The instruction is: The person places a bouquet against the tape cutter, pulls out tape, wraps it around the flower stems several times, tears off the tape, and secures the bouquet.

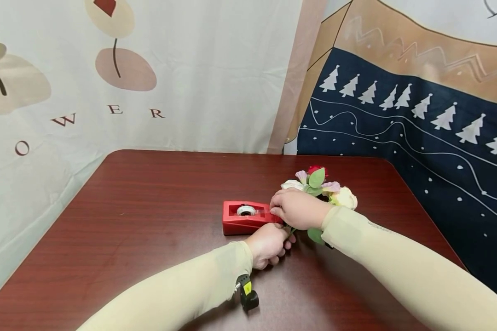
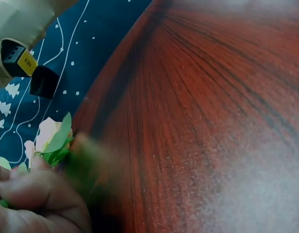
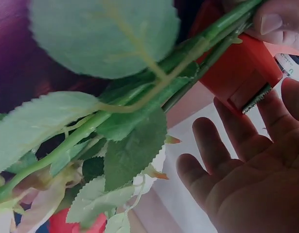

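Note:
My left hand (image 1: 269,244) grips the green flower stems (image 3: 212,43) of a small bouquet, just in front of a red tape dispenser (image 1: 243,226). The bouquet's blooms lie to the right, with a red rose (image 1: 314,169), a cream rose (image 1: 345,197) and several leaves (image 3: 134,150). My right hand (image 1: 300,209) reaches over the dispenser's right end, its thumb and forefinger pinching clear tape (image 1: 262,212) by the toothed cutter (image 3: 256,100). The other fingers of this hand spread out loosely. A white-cored tape roll (image 1: 246,210) sits inside the dispenser.
The dark red wooden table (image 1: 149,207) extends around both hands. Behind it hangs a pale printed curtain (image 1: 215,92), with a navy tree-patterned cloth (image 1: 356,124) at the right. A black wrist camera (image 1: 248,296) hangs under the left sleeve.

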A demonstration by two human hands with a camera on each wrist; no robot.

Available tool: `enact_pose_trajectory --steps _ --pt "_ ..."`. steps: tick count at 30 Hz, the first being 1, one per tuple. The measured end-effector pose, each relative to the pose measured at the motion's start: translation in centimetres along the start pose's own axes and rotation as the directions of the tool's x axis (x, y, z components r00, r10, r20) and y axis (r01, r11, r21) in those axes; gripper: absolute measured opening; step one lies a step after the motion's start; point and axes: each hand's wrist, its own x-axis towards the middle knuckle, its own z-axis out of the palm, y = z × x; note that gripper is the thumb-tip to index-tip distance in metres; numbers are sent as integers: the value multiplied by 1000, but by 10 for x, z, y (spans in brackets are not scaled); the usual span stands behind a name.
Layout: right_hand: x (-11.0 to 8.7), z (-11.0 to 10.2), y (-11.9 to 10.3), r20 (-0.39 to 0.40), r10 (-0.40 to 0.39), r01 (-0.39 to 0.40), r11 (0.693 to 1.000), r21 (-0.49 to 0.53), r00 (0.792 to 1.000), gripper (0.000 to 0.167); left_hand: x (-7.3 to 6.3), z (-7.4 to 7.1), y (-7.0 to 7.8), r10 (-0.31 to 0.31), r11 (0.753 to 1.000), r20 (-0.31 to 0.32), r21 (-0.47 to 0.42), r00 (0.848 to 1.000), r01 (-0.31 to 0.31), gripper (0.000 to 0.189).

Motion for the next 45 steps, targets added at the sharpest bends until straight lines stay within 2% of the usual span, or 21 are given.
enact_pose_trajectory --steps 7,12,17,21,24,30,34,42,45 --pt "6 0 -1 31 62 -64 995 71 998 10 1 1 -1 21 995 74 -99 997 -13 21" --pt "9 -2 0 62 90 -98 985 139 994 14 3 -2 -1 -11 989 65 -150 998 21 24" --pt "11 -7 -3 105 141 -159 970 185 984 15 3 -3 0 -39 982 47 -184 998 47 39" --pt "13 -15 -7 108 175 -191 968 160 979 13 2 -5 1 -51 977 56 -204 997 62 33" --pt "15 -19 -12 117 229 -244 960 138 966 14 1 -6 1 -50 980 63 -191 997 61 27" --pt "16 -24 -21 145 348 -367 920 136 926 18 1 -6 0 -42 987 71 -150 997 52 22" --pt "16 -25 -21 145 362 -384 908 167 921 19 1 -6 0 -47 988 56 -147 997 55 17" --pt "12 -21 -14 167 388 -422 850 315 907 21 -2 -8 1 -71 993 21 -90 997 73 14" --pt "11 -19 -11 188 409 -450 820 353 893 20 -2 -9 1 -75 995 17 -58 997 76 15"
